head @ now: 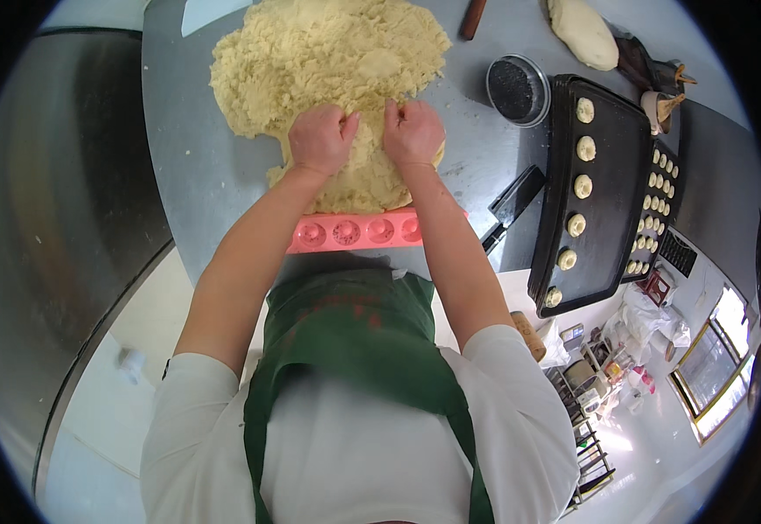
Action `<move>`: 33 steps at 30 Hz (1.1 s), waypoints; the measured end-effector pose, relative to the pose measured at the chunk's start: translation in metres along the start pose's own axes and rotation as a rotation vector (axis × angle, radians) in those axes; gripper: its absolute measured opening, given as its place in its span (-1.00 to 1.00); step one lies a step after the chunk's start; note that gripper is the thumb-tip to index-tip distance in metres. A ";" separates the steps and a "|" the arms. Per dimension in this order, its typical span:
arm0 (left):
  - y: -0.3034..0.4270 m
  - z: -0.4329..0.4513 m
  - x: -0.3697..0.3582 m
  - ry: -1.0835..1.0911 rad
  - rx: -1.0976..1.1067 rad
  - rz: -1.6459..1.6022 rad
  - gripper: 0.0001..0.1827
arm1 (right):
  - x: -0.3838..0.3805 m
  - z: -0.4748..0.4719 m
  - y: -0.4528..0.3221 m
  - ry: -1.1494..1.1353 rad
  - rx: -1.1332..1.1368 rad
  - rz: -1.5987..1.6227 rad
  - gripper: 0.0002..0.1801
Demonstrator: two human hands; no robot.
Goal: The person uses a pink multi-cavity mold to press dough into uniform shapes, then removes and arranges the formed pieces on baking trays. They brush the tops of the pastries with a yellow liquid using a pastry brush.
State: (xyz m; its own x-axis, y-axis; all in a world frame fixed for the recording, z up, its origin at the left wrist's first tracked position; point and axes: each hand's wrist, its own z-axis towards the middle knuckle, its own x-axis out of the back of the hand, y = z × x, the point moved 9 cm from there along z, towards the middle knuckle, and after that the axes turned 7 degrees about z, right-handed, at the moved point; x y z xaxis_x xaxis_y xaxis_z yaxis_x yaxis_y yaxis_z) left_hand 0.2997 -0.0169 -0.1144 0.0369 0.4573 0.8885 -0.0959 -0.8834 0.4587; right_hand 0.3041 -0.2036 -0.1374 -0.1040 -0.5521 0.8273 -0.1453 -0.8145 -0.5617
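Observation:
A large heap of pale yellow, crumbly dough (328,59) covers the upper part of the metal worktop (190,164). Its near part is a smoother, flattened mass. My left hand (320,139) is curled into a fist and rests on this near part. Beside it, a short gap away, my right hand (414,133) is also fisted against the dough, near its right edge. Both thumbs point forward; whether any dough is inside the fists is hidden. Just below the dough lies a pink mould (362,230) with a row of round cavities, some holding dark specks. My forearms pass over its ends.
Right of the dough are a round metal tin (518,90) of dark seeds and a black-handled scraper (516,195). Black baking trays (606,196) hold ring-shaped dough pieces (582,187). A pale dough lump (583,34) and a wooden handle (472,18) lie farther up.

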 end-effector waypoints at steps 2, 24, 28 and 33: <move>-0.009 0.007 0.004 -0.006 0.140 -0.084 -0.64 | 0.002 0.007 0.034 0.027 -0.293 0.298 -0.68; -0.081 -0.221 0.048 0.110 -0.221 -0.066 -0.77 | 0.114 -0.164 0.089 0.152 0.028 -0.192 -0.34; -0.075 -0.224 0.048 0.052 -0.264 0.105 -0.68 | 0.087 -0.148 0.078 0.027 0.127 -0.342 -0.22; -0.061 -0.221 0.064 0.039 -0.250 0.157 -0.59 | 0.087 -0.145 0.070 0.063 0.147 -0.310 -0.21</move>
State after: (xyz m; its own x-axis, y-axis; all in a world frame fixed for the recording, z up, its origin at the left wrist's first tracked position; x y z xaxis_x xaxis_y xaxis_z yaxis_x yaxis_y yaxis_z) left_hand 0.0882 0.0895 -0.0878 -0.0353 0.3249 0.9451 -0.3398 -0.8932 0.2944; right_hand 0.1426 -0.2823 -0.1056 -0.1378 -0.2665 0.9539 -0.0368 -0.9611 -0.2738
